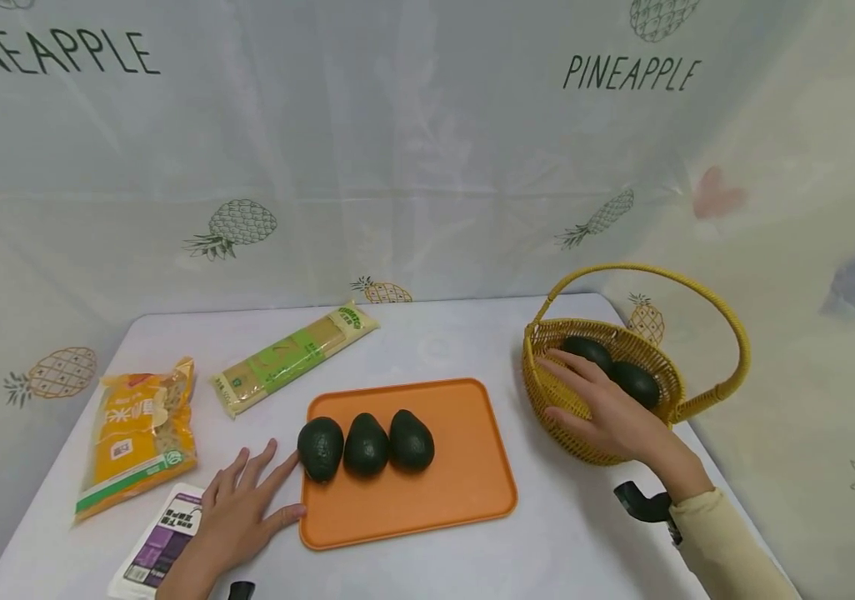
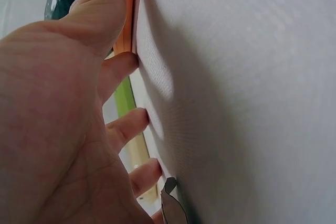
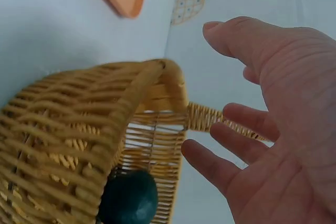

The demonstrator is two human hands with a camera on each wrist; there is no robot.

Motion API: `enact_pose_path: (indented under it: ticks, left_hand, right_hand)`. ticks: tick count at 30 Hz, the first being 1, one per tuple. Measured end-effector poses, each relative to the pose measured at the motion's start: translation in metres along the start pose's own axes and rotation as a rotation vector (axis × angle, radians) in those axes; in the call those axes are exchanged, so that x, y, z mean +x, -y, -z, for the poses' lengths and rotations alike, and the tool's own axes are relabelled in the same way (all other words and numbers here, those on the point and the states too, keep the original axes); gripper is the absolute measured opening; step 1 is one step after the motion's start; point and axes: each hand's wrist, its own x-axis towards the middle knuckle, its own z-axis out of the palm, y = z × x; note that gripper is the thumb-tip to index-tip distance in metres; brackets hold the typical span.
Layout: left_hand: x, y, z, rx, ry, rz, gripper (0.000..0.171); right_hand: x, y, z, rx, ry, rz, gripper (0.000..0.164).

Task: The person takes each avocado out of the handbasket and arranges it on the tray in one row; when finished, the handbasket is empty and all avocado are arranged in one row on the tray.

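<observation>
Three dark green avocados [image 1: 367,445] lie side by side on the left half of an orange tray [image 1: 465,492]. My left hand [image 1: 236,512] rests at the tray's left edge with fingers spread, its fingertips down on the tabletop in the left wrist view. Over a yellow wicker basket [image 1: 573,442] hangs my right hand [image 1: 607,408], fingers extended and nothing held. Inside the basket two more avocados [image 1: 635,384] sit toward the far right. The right wrist view shows one avocado [image 3: 128,198] below the loose fingers [image 3: 210,169].
A yellow bag [image 1: 135,433] of dry food lies at the left. Behind the tray is a green-labelled noodle packet [image 1: 296,354]. A white and purple packet [image 1: 165,542] is partly under my left forearm. The basket's tall handle [image 1: 731,333] arches up at the right.
</observation>
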Motion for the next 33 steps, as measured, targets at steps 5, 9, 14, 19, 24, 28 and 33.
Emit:
enact_pose_path:
  ticks: [5, 9, 14, 19, 24, 28, 33]
  left_hand:
    - [0.002, 0.001, 0.002, -0.006, 0.006, 0.001, 0.087]
    - [0.002, 0.001, 0.002, -0.008, 0.015, 0.004, 0.087]
    - [0.002, 0.0, 0.002, -0.013, 0.019, 0.01, 0.088]
    - [0.001, -0.001, 0.003, -0.005, 0.03, 0.02, 0.088]
    - [0.001, -0.001, 0.003, 0.004, 0.025, 0.014, 0.088]
    - [0.001, 0.0, 0.002, -0.001, 0.016, 0.011, 0.088]
    - [0.001, 0.002, -0.001, -0.008, 0.009, 0.005, 0.088]
  right_hand:
    - [0.0, -0.009, 0.003, 0.002, 0.022, -0.017, 0.07]
    - [0.0, -0.017, 0.009, -0.009, 0.03, -0.029, 0.069]
    - [0.004, -0.029, 0.015, -0.035, 0.015, -0.021, 0.067]
    - [0.007, -0.04, 0.017, -0.012, 0.045, -0.056, 0.066]
    - [0.01, -0.047, 0.019, -0.013, 0.058, -0.08, 0.064]
    - [0.014, -0.055, 0.021, -0.016, 0.075, -0.102, 0.064]
    - [0.018, -0.07, 0.023, -0.025, 0.123, -0.129, 0.064]
